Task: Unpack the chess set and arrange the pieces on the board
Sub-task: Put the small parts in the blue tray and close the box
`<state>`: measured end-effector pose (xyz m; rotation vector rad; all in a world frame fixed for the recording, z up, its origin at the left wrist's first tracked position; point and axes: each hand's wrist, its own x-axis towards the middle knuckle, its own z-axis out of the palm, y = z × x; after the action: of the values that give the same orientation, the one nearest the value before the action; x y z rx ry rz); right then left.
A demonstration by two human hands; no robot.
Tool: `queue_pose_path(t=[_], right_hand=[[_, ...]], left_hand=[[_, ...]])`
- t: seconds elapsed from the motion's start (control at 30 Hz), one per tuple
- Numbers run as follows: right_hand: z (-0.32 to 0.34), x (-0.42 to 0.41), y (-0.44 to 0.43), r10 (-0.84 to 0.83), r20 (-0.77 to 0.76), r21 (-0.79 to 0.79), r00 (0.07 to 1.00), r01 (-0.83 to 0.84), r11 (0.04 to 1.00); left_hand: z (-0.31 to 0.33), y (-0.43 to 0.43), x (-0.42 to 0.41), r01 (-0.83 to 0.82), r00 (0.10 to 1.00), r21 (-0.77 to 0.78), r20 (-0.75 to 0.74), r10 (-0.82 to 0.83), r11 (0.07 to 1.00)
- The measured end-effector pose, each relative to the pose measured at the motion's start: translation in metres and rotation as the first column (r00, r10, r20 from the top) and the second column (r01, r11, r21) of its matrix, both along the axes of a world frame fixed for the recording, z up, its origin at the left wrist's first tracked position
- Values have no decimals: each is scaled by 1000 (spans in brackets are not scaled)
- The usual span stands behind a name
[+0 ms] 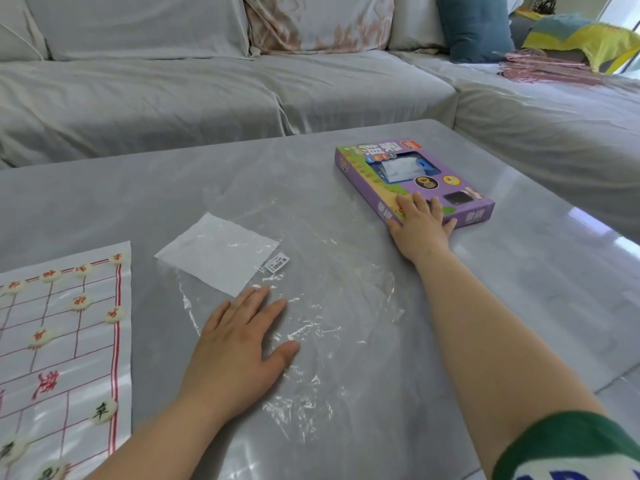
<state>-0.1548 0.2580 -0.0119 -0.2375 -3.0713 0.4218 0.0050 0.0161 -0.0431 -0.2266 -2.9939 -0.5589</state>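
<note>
A white paper chess board [65, 362] with red lines lies at the table's left edge. Several round cream pieces [81, 301] with red or green characters sit on it. A clear plastic bag [311, 306] with a white sheet [218, 252] and a barcode label lies flat in the middle. My left hand [239, 344] rests flat on the bag's near left part, fingers straight. A purple game box [412, 178] lies at the far right. My right hand [420, 226] lies on the box's near end, fingers spread over its top.
The grey table [519, 271] has its right edge close to the box. A grey sofa [207, 91] runs behind and to the right, with a blue cushion [474, 26] and yellow cloth [581, 36].
</note>
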Motion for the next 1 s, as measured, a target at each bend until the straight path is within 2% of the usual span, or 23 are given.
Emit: queue_pose_path(t=[0.17,0.2,0.27,0.33,0.37,0.43,0.5,0.6,0.67,0.73,0.83,1.0], right_hand=[[5,-1,-2,-16,6,-62,1000,16,998],[7,4,-5,-43,-32,-88,999,40,995],[8,22,-14,-68,-215,-140,974,38,989],[8,44,-30,46,-343,-169,938,-110,979],[7,55,-39,128,-304,-186,944,-191,964],[4,72,-54,229,-76,-197,970,-240,951],[6,79,-59,210,74,-174,975,-195,965],[16,88,-55,89,149,-352,985,-31,935],[22,97,-51,67,246,-442,967,50,896],[27,109,-47,79,298,-525,951,95,846],[33,126,-40,91,283,-605,955,104,789],[36,133,-39,96,239,-578,966,62,813]], left_hand=[[0,0,1,1,1000,-12,-3,-1,1000],[1,0,1,5,1000,-11,1,-5,1000],[1,0,1,10,1000,5,10,-10,1000],[2,0,2,11,1000,31,15,-12,999],[4,1,2,13,1000,46,19,-14,999],[8,2,5,24,999,69,34,-27,997],[12,-1,9,59,996,91,58,-65,994],[18,-8,22,77,992,197,82,-95,977],[24,-14,31,-24,999,314,49,9,949],[30,-24,37,-231,972,401,49,231,886],[38,-37,38,-498,867,320,159,472,806],[48,-40,24,-562,808,102,282,518,821]])
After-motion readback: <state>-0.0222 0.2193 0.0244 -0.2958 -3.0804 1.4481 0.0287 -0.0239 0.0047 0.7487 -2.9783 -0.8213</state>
